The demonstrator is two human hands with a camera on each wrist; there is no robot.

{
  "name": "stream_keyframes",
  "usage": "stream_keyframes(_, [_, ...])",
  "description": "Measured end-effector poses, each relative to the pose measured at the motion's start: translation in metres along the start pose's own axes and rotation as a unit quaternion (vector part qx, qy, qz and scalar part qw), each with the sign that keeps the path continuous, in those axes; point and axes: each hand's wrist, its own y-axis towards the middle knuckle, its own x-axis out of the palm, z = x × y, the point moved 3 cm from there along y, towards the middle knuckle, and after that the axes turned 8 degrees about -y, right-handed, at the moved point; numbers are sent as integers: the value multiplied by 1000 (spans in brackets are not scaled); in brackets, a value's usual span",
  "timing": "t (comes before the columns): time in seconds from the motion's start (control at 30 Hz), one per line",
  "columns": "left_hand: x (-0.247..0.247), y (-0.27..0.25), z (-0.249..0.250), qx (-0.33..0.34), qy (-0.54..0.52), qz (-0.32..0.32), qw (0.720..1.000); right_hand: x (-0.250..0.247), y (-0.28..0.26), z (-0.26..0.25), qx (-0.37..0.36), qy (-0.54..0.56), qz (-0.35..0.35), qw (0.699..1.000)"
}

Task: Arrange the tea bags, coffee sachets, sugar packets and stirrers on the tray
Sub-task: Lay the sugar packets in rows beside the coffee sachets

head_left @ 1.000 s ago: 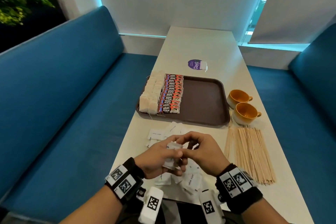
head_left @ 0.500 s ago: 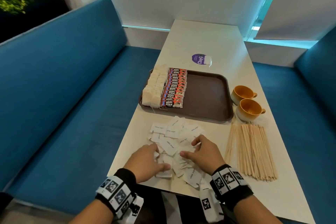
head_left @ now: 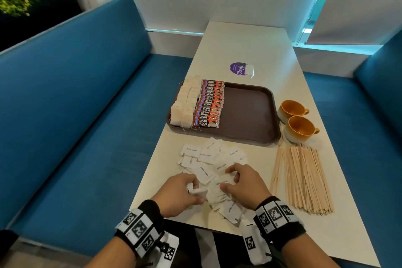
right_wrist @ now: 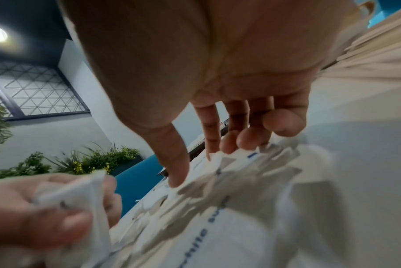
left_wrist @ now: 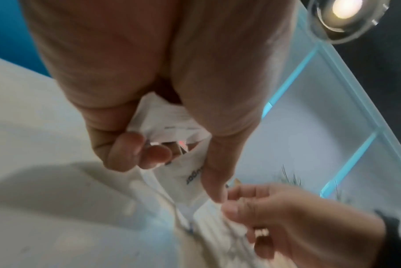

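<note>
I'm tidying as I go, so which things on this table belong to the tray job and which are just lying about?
Part of the job: tray, tea bags, coffee sachets, sugar packets, stirrers.

Just lying about: two orange cups, purple round sticker.

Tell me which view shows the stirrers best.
Head view: the whole fan of wooden stirrers lies on the table, right of the sugar packets. The right wrist view catches only a blurred strip at its upper right; the left wrist view shows none I can make out.
</note>
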Motion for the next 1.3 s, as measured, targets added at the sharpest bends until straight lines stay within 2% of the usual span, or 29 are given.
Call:
stream_keyframes(0.07, [-10,0,2,8,-57,0,998,0,-1,-1,-5,-23,-13,1000])
stream_keyframes(0.13, [-21,2,6,7,-128,27,991,-1,-1,-2,-5,-21,-13,1000])
stream_keyframes(0.23, [-31,6,14,-18,-263,62,963,-2,2,-1,-17,8,4,1000])
stream_keyframes(0.27, [-33,9,16,-21,-278,63,958,-2,3,0,-17,34,9,999])
stream_keyframes(0.33, [-34,16,19,-21,-230,59,971,-4,3,3,-12,91,16,996])
stream_keyframes(0.43, [-28,30,24,-40,-53,47,997,-12,4,12,-8,165,38,986])
stream_keyframes(0.6, [-13,45,25,-86,132,91,983,-31,-4,23,18,337,37,940])
stream_keyframes(0.67, [-9,48,25,-89,163,93,978,-37,-8,29,29,393,27,919])
stream_keyframes(0.73, [-7,50,26,-88,175,85,977,-42,-12,35,29,412,16,911])
stream_keyframes(0.9, [-4,52,27,-80,180,68,978,-45,-22,40,19,362,4,932])
stream_keyframes(1.03, [-5,47,30,-76,110,46,990,-35,-23,33,2,278,-25,960])
stream_keyframes(1.17, [-17,40,29,-30,-59,42,997,-24,-21,8,-48,172,-90,980])
stream_keyframes(1.23, [-25,34,27,-30,-181,43,982,-20,-16,-6,-69,105,-103,987])
stream_keyframes(1.3, [-32,28,24,-34,-310,37,949,-15,-9,-18,-84,28,-104,991])
